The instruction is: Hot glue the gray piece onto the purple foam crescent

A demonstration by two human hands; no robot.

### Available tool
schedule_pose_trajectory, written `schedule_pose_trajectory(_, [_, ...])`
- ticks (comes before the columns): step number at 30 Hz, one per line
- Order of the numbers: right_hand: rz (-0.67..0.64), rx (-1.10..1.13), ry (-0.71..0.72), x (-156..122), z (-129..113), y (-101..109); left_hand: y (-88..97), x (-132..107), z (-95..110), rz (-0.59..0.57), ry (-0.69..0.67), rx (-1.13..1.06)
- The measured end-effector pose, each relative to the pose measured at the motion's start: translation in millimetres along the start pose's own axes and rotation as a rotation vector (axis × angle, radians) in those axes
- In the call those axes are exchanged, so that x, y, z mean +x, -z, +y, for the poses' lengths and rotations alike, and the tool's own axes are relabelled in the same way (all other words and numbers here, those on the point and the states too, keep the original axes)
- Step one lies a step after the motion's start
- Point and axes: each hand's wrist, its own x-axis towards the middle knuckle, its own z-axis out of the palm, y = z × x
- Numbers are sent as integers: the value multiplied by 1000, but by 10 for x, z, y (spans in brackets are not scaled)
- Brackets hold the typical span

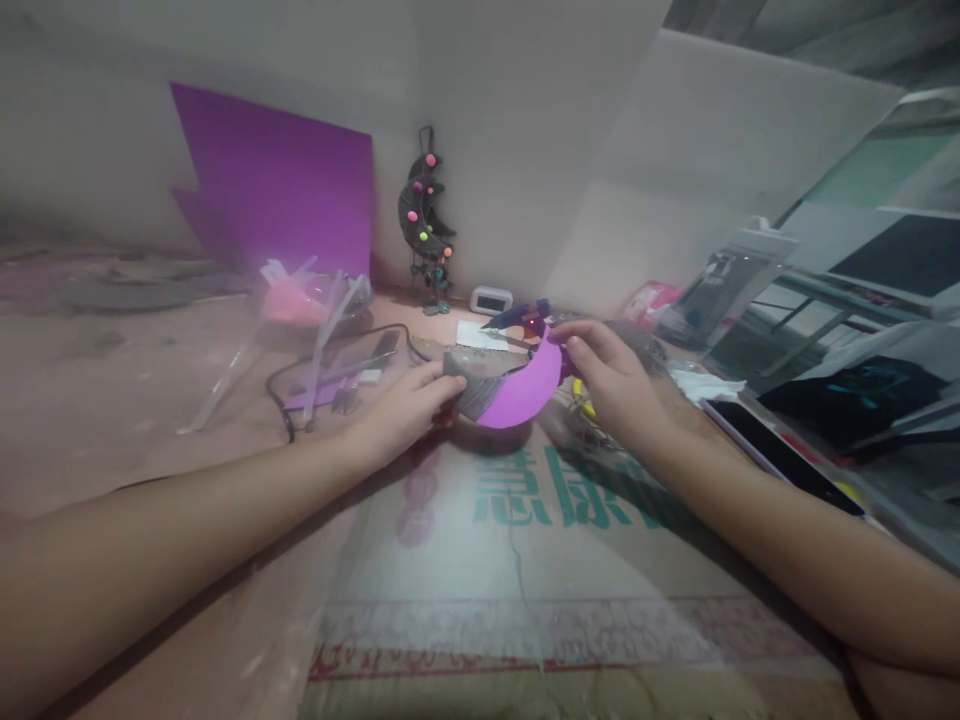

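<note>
A purple crescent moon cutout (pixel 529 392) is held up above the table between both hands. Grey yarn (pixel 481 393) is wound in close rows around its left part, while the right part is bare purple. My left hand (pixel 424 402) is closed on the wrapped left end, thumb on top. Pinched between the fingers of my right hand (pixel 600 360) is the upper right tip. Just behind the crescent lies a blue glue gun (pixel 517 316) with a small red light, its nozzle over a white card (pixel 480 334).
A finished grey crescent ornament (pixel 426 215) with coloured pompoms hangs at the back wall, above a small white clock (pixel 491 299). Purple sheets (pixel 292 180) lean at left, near glue sticks (pixel 330 320) and a black cable (pixel 274 390). A dark tablet-like device (pixel 780 455) lies right.
</note>
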Motion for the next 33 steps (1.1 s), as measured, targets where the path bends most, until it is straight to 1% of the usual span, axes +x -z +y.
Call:
schedule_pose_trajectory(2, [-105,142,-65,-2,35,-21,-6,-12,-3,-25,11,-4])
schedule_pose_trajectory(6, [-408,333,-224,-65,68,-73,-16,-26,2,-75,18,-23])
schedule_pose_trajectory(8, [-468,362,-240,-100,61,-89,-13,-24,6,-89,15,-17])
schedule_pose_trajectory(10, [-444,286,-211,-114,50,-95,-9,-21,10,-102,19,2])
schedule_pose_trajectory(13, [-378,98,-164,-97,46,-98,-12,-30,20,-140,40,28])
schedule_pose_trajectory(15, [-362,43,-163,-85,55,-110,-20,-46,31,-177,48,39])
schedule_pose_trajectory(20, [-375,144,-229,-117,88,-163,-29,-76,39,-250,41,153])
schedule_pose_trajectory(22, [-369,141,-252,-142,78,-180,-22,-74,35,-261,42,189])
schedule_pose_trajectory(27, [-317,87,-259,-168,19,-213,-21,-78,53,-264,43,213])
schedule_pose_trajectory(30, [-298,29,-194,-161,29,-227,-49,-95,78,-231,41,161])
schedule_pose_trajectory(31, [-261,19,-164,-156,42,-226,-58,-96,80,-202,34,133])
schedule_pose_trajectory(33, [-142,63,-142,-140,80,-214,-63,-82,69,-118,0,97])
